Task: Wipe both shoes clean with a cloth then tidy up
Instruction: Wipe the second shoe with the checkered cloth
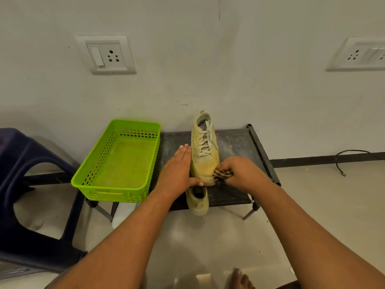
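A pale yellow laced shoe (pixel 203 149) lies on the low black rack (pixel 237 142) with its toe toward me. My left hand (pixel 179 170) lies flat along the shoe's left side, fingers straight, thumb at the toe. My right hand (pixel 239 172) grips a dark striped cloth (pixel 223 175) bunched against the right side of the toe. A second yellow shoe (pixel 198 200) sits at the rack's near edge, partly hidden under my left hand.
A green perforated basket (pixel 98 163) stands on the rack's left end, with nothing in it. A dark blue plastic stool (pixel 25 163) is at far left. A black cable (pixel 352 155) lies on the floor at right. My bare foot (pixel 241 278) shows at the bottom.
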